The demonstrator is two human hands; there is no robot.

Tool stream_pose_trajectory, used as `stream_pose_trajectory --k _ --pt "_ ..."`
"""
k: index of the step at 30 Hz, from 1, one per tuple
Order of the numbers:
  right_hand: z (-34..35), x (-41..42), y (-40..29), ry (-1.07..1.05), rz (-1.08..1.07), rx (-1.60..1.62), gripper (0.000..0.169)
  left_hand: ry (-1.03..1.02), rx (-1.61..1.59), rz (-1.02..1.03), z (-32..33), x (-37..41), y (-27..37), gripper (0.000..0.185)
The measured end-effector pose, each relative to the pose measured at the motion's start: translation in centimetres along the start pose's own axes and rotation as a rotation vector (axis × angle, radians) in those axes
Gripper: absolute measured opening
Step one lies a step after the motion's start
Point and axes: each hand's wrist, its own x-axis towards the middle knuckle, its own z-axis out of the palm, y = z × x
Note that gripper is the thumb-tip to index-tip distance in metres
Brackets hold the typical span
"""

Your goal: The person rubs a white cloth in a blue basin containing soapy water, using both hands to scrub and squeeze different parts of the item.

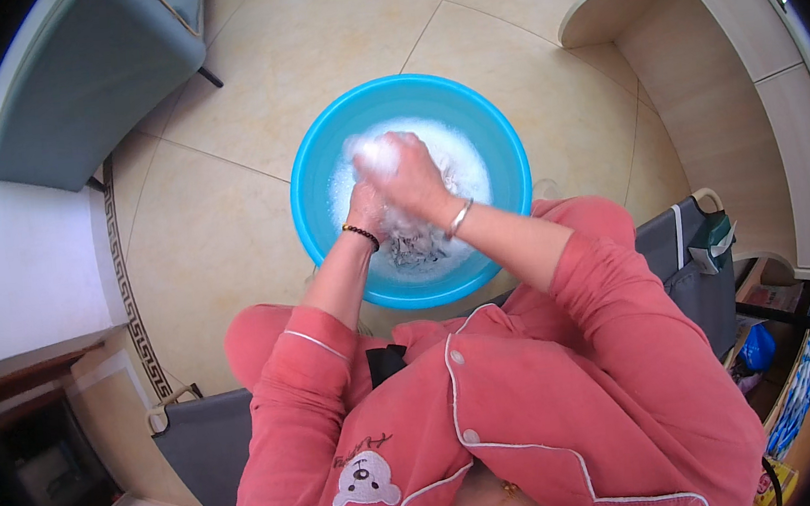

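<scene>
A round blue plastic basin (420,296) stands on the floor before me, holding water under white suds (465,150). Wet light-coloured cloth (415,246) with dark printed marks lies bunched in its near half. Above the foam, my right hand (413,169), with a silver bangle at the wrist, is closed on a sudsy bunch of the cloth. My left hand (368,202), wearing a dark beaded bracelet, presses against the same bunch from the left. Thick foam and motion blur hide most of the fingers.
A grey-green upholstered chair (94,85) stands at upper left. The pale wooden cabinet (706,60) curves along the right. Beside my seat, a grey fabric panel (697,292) carries a green tissue pack (712,244). Shelves with packets (796,392) are at lower right.
</scene>
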Motion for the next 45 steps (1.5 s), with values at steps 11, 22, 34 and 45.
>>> stream_pose_trajectory --k 11,22,34,45 --pt "-7.0 3.1 -1.0 -0.029 0.523 0.928 0.027 0.045 1.158 0.511 2.5 -4.6 8.4 0.043" --pt "-3.3 -5.3 -4.1 -0.012 -0.133 0.317 0.030 -0.367 -0.790 -0.266 -2.4 0.2 -2.7 0.064" --pt "-2.2 2.2 5.3 -0.287 0.660 0.742 0.033 -0.085 -0.714 -0.278 2.0 -2.9 1.1 0.035" --pt "-3.0 -4.5 -3.3 -0.117 -0.300 -0.054 0.034 -0.263 -1.130 -0.433 -2.5 -0.8 -0.9 0.036"
